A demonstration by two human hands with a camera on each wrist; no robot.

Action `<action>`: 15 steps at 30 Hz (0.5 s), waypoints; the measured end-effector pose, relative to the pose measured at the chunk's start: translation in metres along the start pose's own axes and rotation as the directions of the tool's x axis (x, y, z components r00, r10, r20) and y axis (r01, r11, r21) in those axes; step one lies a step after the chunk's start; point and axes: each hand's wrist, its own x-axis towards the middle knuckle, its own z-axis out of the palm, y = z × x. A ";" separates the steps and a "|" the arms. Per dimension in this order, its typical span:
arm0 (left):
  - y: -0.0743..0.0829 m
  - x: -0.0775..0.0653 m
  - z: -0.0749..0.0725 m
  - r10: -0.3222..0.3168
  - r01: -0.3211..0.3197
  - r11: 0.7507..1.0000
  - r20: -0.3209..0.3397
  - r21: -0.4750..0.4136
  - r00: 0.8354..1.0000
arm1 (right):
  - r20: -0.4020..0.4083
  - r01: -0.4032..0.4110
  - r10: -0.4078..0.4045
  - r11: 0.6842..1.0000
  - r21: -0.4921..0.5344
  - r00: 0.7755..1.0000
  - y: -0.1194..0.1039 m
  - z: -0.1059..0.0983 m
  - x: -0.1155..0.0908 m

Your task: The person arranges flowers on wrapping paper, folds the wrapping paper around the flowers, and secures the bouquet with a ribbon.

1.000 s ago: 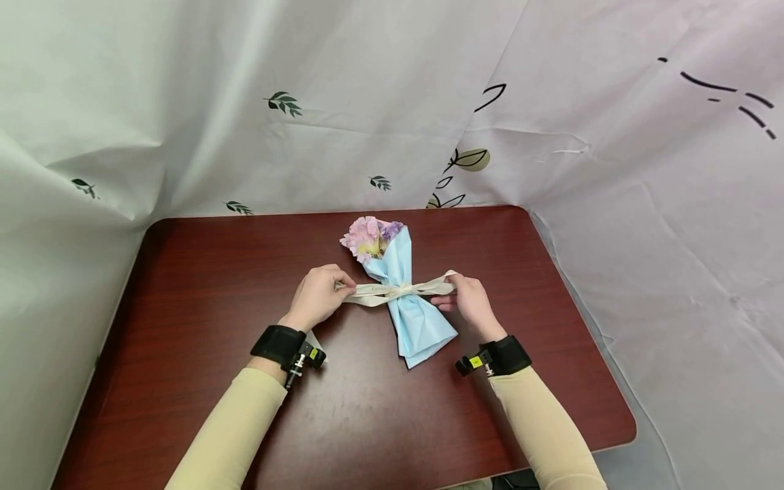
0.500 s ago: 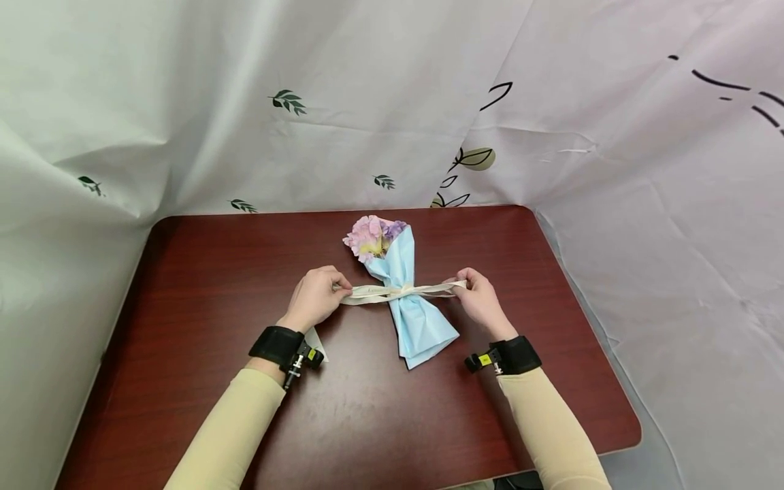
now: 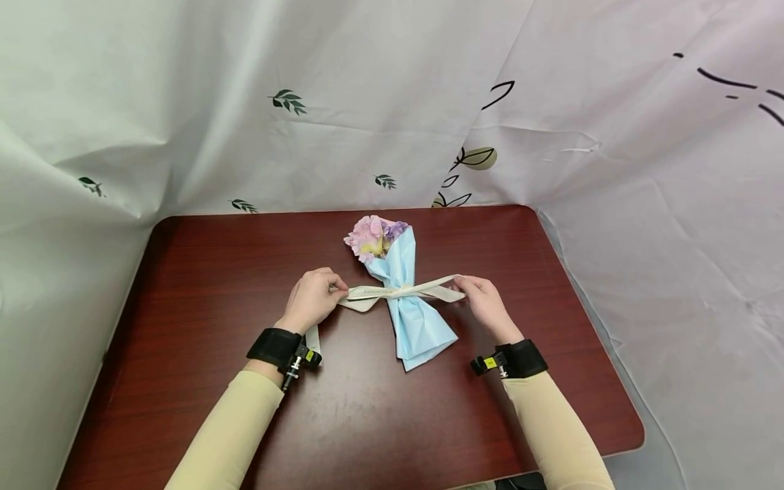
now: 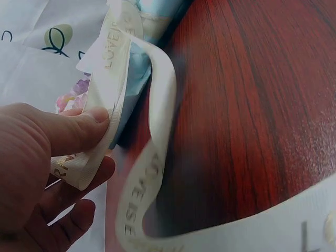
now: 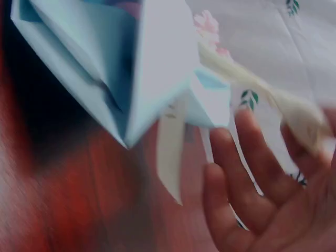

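A bouquet of pink and purple flowers [image 3: 369, 238], wrapped in blue paper [image 3: 421, 331], lies on the table. Around its narrow middle a cream ribbon [image 3: 404, 291] is tied, with printed letters readable in the left wrist view. My left hand [image 3: 312, 297] pinches a ribbon loop [image 4: 107, 79] between thumb and fingers on the left side. From there a long ribbon tail [image 4: 139, 194] trails over the tabletop. On the right, my right hand [image 3: 484, 304] pinches another ribbon strand [image 5: 252, 79] by thumb and index finger, the other fingers apart. A slanted ribbon end [image 5: 170, 157] hangs loose below it.
The dark red wooden table [image 3: 214, 258] has rounded far corners. A pale curtain [image 3: 337, 156] with leaf prints stands behind its far edge and along the sides. Black wrist straps with small cameras [image 3: 490, 363] sit on both wrists.
My right hand has moved outward to the right, drawing the ribbon along. One ribbon end now hangs free beside it. The left hand has shifted slightly left; its loop sags more.
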 end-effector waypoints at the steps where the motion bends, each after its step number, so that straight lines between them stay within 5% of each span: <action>1: 0.000 0.000 0.000 -0.003 0.003 1.000 -0.001 -0.001 1.000 | -0.029 -0.021 0.022 0.999 0.024 0.999 0.000 0.002 -0.001; 9: -0.001 -0.002 0.000 -0.009 0.009 1.000 -0.009 0.002 1.000 | -0.137 -0.176 0.221 0.943 0.283 0.966 0.003 0.010 -0.002; 15: -0.002 -0.001 0.000 -0.002 0.002 1.000 -0.014 0.014 1.000 | -0.214 -0.159 0.260 0.903 0.398 0.941 0.010 0.005 -0.002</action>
